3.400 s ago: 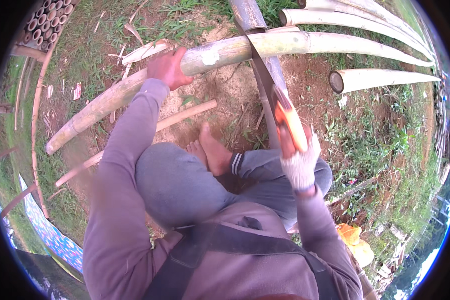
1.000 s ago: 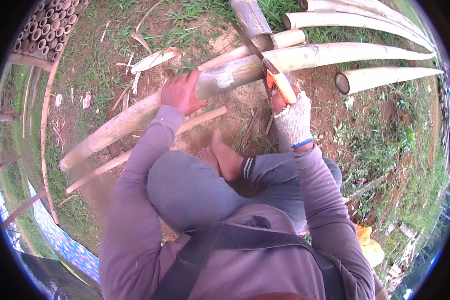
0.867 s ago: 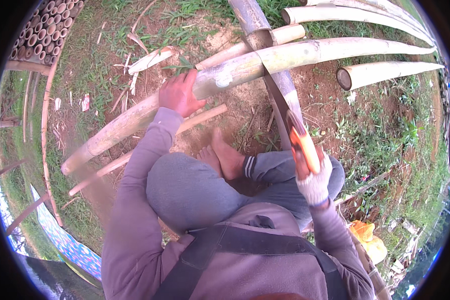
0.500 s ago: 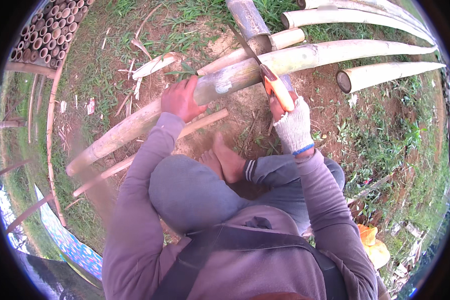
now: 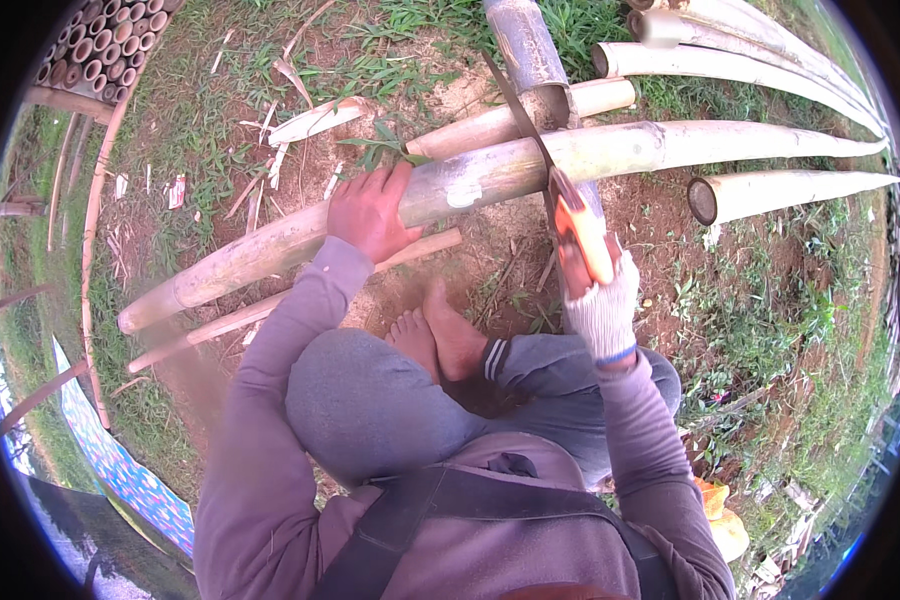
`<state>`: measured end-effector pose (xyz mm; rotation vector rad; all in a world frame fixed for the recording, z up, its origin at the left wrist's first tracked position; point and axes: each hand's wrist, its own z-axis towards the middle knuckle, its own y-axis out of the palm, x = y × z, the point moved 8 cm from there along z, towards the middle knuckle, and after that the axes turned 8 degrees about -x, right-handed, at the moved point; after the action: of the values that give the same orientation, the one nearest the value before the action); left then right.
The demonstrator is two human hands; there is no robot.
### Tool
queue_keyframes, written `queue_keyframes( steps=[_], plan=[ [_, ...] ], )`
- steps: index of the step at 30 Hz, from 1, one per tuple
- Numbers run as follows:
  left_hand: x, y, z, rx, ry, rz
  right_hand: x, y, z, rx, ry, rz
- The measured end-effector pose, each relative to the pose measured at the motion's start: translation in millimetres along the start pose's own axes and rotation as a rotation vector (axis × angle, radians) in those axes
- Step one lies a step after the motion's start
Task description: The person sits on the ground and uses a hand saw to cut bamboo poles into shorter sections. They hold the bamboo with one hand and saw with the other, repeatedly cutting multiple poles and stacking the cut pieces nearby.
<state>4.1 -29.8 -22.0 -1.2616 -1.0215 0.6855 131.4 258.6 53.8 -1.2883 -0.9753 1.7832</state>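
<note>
Bamboo pole (image 5: 505, 172) lies across the scene in front of me, from near left to far right, its left end cut off bluntly and its right end reaching toward the far right edge. My left hand (image 5: 372, 212), bare, is clasped over it left of the middle, fingers on top, thumb along the near side. A pale patch shows just right of that hand. My right hand (image 5: 607, 305), in a white knit glove, is clenched round the orange handle (image 5: 595, 250) of a saw (image 5: 512, 95). The blade crosses the pole right of the patch, tip pointing far and left. Whether the teeth sit in a cut, I cannot tell.

A greyish bamboo length (image 5: 523, 45) runs beneath the pole close to the blade. Just beyond the pole, a shorter bamboo piece (image 5: 485, 130); on its near side, a thin bamboo strip (image 5: 220, 325). Far right, more long poles (image 5: 730, 72) lie on grass. Far left, stacked bamboo tubes (image 5: 100, 48), round ends showing. My bare feet (image 5: 452, 335) are crossed on the soil.
</note>
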Motion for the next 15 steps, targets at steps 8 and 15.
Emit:
queue_keyframes(
  steps=[8,15],
  plan=[
    [3,1,0,0.035,0.02,-0.027,50,-10,-157,0.233,0.856,1.104],
    [-9,3,2,-0.176,-0.031,-0.147,33,25,3,-0.084,0.257,0.36]
  ],
)
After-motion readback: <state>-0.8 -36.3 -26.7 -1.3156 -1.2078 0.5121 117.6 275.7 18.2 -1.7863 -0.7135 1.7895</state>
